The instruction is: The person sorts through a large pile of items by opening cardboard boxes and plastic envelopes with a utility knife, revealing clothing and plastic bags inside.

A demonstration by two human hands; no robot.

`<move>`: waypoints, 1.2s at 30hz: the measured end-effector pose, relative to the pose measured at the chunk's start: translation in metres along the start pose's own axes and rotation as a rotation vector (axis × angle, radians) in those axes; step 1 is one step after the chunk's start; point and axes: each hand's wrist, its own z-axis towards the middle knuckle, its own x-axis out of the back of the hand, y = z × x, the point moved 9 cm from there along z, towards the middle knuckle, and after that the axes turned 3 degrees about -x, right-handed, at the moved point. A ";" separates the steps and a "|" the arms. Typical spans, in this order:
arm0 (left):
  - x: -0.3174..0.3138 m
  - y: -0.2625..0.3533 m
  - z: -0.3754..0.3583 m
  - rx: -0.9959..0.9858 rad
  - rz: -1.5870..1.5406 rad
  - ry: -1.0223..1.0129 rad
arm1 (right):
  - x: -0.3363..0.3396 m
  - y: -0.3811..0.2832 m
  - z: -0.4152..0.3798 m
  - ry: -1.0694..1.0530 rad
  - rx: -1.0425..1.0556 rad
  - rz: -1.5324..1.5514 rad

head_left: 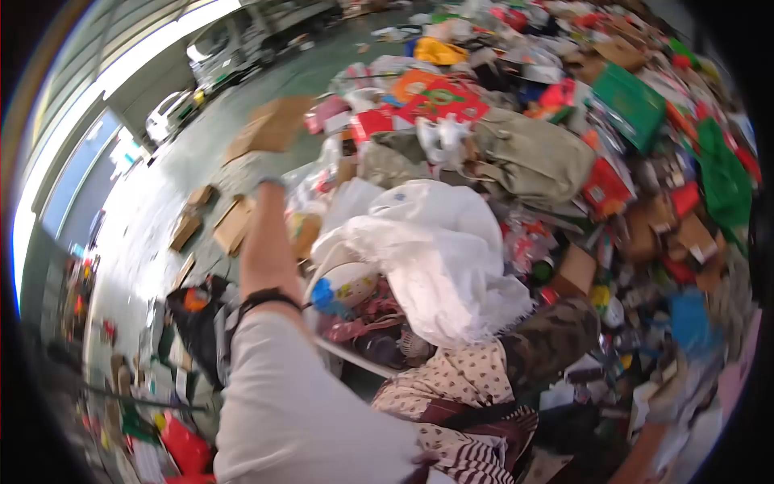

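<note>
My left arm, in a white sleeve with a dark wristband, reaches forward and up over a heap of mixed waste. My left hand [269, 187] is small and blurred at the end of the arm, and nothing shows in it. A flat piece of brown cardboard [270, 125] hangs in the air just beyond the hand, apart from it, over the grey floor. At the lower right a blurred pale shape [671, 397] on a skin-toned strip may be my right hand. I cannot tell what it does.
The waste heap fills the right side: a white plastic sack [439, 242], an olive cloth bag [532, 157], a green box [633, 101], red packaging [442, 101] and dotted fabric [459, 375]. Flattened cardboard pieces [232, 226] lie on the concrete floor [161, 202]. Parked vehicles [218, 52] stand far left.
</note>
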 end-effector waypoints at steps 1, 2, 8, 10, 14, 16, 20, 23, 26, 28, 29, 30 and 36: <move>0.035 0.010 0.017 0.007 -0.022 0.111 | -0.035 -0.009 -0.029 0.077 -0.044 0.095; 0.057 0.005 0.036 0.025 -0.053 0.235 | -0.026 -0.013 -0.022 0.155 0.020 0.108; -0.169 -0.188 0.055 0.264 -0.017 -0.130 | -0.023 -0.020 -0.003 0.121 -0.064 0.070; -0.322 -0.278 -0.043 0.596 0.001 -0.557 | -0.013 -0.011 0.003 0.175 -0.051 0.099; -0.497 -0.439 -0.234 0.541 0.263 -1.046 | 0.009 0.012 0.006 0.318 -0.077 0.178; -0.498 -0.514 -0.312 0.666 0.516 -1.126 | 0.008 0.013 0.004 0.382 -0.114 0.111; -0.479 -0.590 -0.407 0.023 1.714 -1.231 | 0.001 0.006 0.009 0.329 -0.093 -0.034; -0.477 -0.624 -0.464 -0.221 1.815 -1.439 | -0.013 0.000 0.012 0.325 -0.179 -0.114; -0.472 -0.679 -0.474 -0.502 1.895 -1.466 | -0.018 0.006 0.016 0.291 -0.294 -0.054; -0.484 -0.689 -0.467 -0.628 1.922 -1.452 | -0.023 0.006 0.016 0.281 -0.360 0.017; -0.490 -0.683 -0.464 -0.630 1.912 -1.462 | -0.023 0.005 0.016 0.291 -0.359 0.016; -0.496 -0.679 -0.459 -0.612 1.910 -1.482 | -0.024 0.004 0.015 0.283 -0.355 0.024; -0.507 -0.694 -0.428 -0.791 1.815 -1.503 | -0.024 -0.009 0.011 0.232 -0.265 0.009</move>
